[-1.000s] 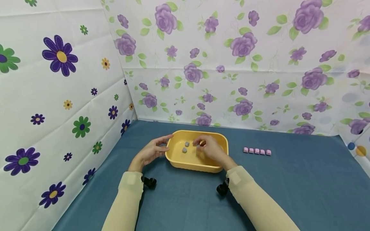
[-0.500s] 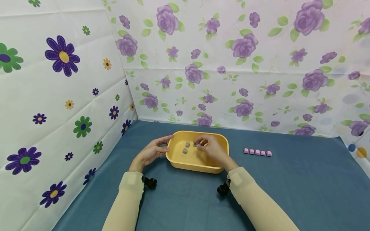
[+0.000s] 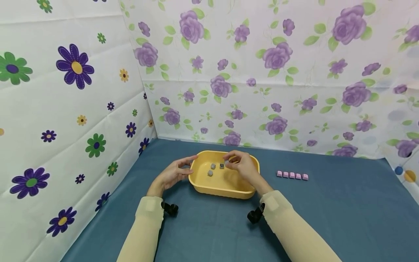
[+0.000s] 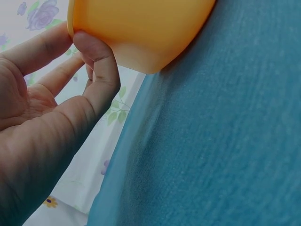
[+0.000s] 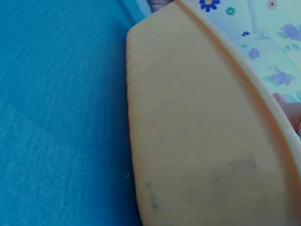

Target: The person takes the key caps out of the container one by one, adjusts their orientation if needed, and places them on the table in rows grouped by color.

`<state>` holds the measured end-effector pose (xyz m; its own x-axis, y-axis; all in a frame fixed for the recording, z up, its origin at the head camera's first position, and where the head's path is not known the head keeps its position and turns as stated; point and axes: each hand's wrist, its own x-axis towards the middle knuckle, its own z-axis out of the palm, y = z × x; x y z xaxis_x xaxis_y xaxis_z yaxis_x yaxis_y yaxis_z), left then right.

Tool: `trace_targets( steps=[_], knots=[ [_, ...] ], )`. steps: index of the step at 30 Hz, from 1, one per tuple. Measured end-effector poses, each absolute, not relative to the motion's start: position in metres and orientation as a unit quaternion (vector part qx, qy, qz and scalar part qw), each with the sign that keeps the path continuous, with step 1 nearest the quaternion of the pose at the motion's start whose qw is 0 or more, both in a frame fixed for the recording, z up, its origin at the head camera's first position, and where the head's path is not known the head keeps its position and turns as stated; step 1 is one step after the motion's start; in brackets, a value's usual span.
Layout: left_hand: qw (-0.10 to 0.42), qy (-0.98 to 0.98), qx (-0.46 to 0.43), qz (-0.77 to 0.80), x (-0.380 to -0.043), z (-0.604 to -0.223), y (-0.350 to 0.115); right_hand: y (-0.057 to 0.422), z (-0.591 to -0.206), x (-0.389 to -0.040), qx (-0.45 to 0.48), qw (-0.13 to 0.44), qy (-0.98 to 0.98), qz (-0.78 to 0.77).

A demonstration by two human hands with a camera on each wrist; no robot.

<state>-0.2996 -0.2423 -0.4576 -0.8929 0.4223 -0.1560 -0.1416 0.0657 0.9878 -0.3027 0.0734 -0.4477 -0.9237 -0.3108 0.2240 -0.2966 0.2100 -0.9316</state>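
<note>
In the head view, a yellow plastic basin [image 3: 212, 190] stands on the blue cloth. My left hand [image 3: 171, 175] holds its left end, with the thumb [image 4: 96, 52] against the outer wall near the rim. Over the basin's right half, my right hand [image 3: 244, 166] pinches a small grey keycap [image 3: 227, 162] between thumb and fingers. Below it on the basin floor lies a grey keycap [image 3: 222, 166] showing a dark, hollow-looking face. Two more grey keycaps, an upper one [image 3: 213, 166] and a lower one [image 3: 210, 173], lie to its left. Only a sliver of finger [image 5: 291, 110] shows in the right wrist view.
A row of several pink keycaps [image 3: 292, 175] sits on the blue cloth [image 3: 209, 229] right of the basin. Flowered sheets hang behind [image 3: 209, 109] and along the left [image 3: 108, 156]. Each wrist carries a small black camera.
My right hand has lifted slightly and shifted right with a grey keycap in its fingers, uncovering the dark-faced one beneath. The left hand stays on the basin; the head view has tilted slightly.
</note>
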Motion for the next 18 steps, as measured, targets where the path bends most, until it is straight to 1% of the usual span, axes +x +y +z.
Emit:
trace_targets(
  steps=[8, 18],
  knots=[
    [0.208, 0.698, 0.097, 0.678, -0.299, -0.457, -0.241, 0.081, -0.437, -0.305, -0.195, 0.008, 0.757, -0.624],
    [0.204, 0.7, 0.098, 0.677, -0.3, -0.459, -0.242, 0.091, -0.431, -0.304, -0.191, -0.004, 0.764, -0.617]
  ],
)
